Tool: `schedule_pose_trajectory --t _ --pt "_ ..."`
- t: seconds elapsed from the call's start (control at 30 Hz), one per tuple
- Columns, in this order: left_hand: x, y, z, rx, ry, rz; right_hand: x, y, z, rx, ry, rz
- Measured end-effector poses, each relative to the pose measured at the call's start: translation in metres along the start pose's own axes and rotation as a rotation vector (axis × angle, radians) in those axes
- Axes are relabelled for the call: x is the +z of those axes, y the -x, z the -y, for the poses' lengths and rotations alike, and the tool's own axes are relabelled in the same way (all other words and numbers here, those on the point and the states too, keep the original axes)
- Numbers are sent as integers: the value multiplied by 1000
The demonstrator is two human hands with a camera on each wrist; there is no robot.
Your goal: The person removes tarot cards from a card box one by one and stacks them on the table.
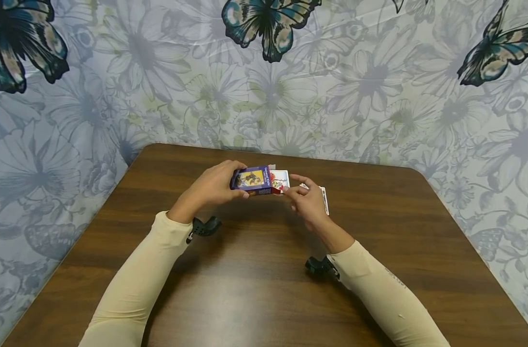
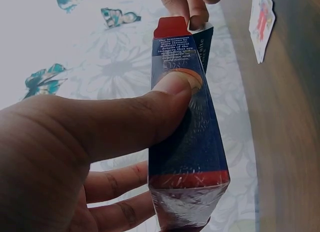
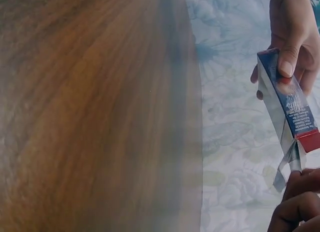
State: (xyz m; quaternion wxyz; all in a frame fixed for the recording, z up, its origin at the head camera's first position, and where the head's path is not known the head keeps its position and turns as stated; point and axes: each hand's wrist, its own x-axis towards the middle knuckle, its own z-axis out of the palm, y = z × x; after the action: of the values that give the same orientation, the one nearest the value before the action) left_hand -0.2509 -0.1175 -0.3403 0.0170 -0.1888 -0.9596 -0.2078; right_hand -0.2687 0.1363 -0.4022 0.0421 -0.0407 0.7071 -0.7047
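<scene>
A small dark blue card box with a yellow picture on its face is held up over the table. My left hand grips it, the thumb lying along one narrow printed side. Clear film shines at the end of the box nearest the left wrist camera. The other end is open, with a red flap sticking out. White cards with a red print protrude from that end, and my right hand pinches them at their outer edge. More cards lie on the table, partly hidden behind the right hand in the head view.
The brown wooden table ends at a far edge just beyond the hands. Behind it hangs a pale cloth with flowers and butterflies. A dark strap piece sits at the left wrist, another at the right.
</scene>
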Motion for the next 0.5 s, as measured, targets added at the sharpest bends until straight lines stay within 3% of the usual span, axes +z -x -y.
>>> schedule_pose_trajectory --t 0.17,0.33,0.5 --pt "-1 0 0 -1 2 -1 -9 -2 2 -9 -55 -115" --pt "0 0 0 2 0 1 -23 -12 3 -23 -33 -212" --pt "1 -1 2 1 -1 1 -41 -27 4 -86 145 -226"
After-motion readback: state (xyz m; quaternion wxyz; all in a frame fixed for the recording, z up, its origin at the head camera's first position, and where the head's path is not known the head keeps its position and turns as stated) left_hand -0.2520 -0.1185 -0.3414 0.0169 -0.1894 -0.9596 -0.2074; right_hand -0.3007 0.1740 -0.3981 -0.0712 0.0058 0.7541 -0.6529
